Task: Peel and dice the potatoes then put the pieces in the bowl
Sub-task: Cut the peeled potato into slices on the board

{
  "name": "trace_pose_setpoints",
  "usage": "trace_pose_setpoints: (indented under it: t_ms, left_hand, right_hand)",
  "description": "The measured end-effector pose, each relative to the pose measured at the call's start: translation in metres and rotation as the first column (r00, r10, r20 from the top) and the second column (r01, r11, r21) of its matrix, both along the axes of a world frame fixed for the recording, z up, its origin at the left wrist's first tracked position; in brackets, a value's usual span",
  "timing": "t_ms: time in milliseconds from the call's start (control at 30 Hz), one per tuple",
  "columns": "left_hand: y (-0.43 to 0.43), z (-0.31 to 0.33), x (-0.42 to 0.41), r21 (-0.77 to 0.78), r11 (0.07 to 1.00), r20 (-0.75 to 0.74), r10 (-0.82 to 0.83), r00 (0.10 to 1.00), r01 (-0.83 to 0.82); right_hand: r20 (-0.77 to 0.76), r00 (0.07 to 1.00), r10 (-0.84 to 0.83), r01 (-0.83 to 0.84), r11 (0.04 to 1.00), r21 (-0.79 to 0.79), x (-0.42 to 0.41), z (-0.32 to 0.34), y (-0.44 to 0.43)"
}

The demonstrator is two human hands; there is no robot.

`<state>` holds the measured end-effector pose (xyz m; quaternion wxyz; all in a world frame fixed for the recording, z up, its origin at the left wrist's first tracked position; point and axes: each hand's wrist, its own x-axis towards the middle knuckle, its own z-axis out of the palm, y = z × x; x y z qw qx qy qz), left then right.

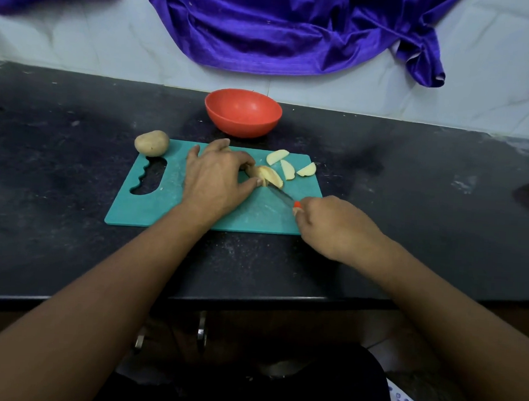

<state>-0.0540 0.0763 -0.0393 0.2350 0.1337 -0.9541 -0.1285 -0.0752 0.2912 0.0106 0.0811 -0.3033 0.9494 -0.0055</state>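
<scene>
While the left grip (215,179) curls its fingers over the cut potato (267,176) and holds it down near the middle of the chopping board (152,206), the right grip (332,225) is clenched round the orange handle of a knife (282,195). From that handle, at the board's near right corner, the blade runs away to the left, and its tip meets the near side of the cut potato, just beside the left thumb. The held potato shows pale flesh towards the right and some brown skin; whether the blade has entered it I cannot tell. Three pale wedges (287,170) lie loose on the far right part of the green board, close together and just right of the held piece. A whole potato (151,143), unpeeled, sits at the board's far left corner, overlapping its edge, just beyond the wavy handle slot. The red bowl (243,113) stands upright on the dark desk (70,251), just beyond the board's far edge. Behind the desk rises a white tiled wall (66,36), and a shiny purple cloth (281,29) hangs down over it
</scene>
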Motion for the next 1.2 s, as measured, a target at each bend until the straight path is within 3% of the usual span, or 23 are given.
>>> trace_pose_setpoints:
  t_ms: [167,300,533,667,1000,1067,1200]
  left_hand:
    - [0.000,0.001,0.001,0.032,0.999,0.000,-0.022,1.000,0.022]
    - [0.000,0.002,0.002,0.042,0.998,-0.012,-0.038,0.999,0.039]
    - [-0.001,0.001,0.004,0.061,0.995,-0.013,-0.076,0.997,0.077]
    - [0.001,0.002,0.006,0.043,0.994,-0.030,-0.099,0.995,0.101]
    - [-0.004,0.001,0.003,0.056,0.972,-0.035,-0.229,0.973,0.230]
    - [-0.003,0.001,0.003,0.070,0.958,-0.048,-0.274,0.960,0.277]
    - [-0.003,0.000,0.004,0.068,0.942,-0.066,-0.325,0.943,0.329]
  right_hand:
    - [0.354,0.932,-0.082,0.196,0.934,-0.298,-0.011,-0.003,0.004]
    - [0.457,0.882,-0.118,0.324,0.856,-0.404,-0.019,-0.010,0.001]
    - [0.397,0.910,-0.124,0.312,0.833,-0.456,-0.021,-0.006,-0.007]
    - [0.271,0.955,-0.118,0.232,0.865,-0.445,-0.020,-0.007,-0.014]
    - [0.014,0.984,-0.178,0.157,0.823,-0.546,-0.039,-0.018,-0.023]
    - [0.032,0.978,-0.206,0.184,0.782,-0.595,-0.045,-0.019,-0.022]
    - [0.216,0.937,-0.276,0.345,0.621,-0.703,-0.058,-0.015,-0.017]
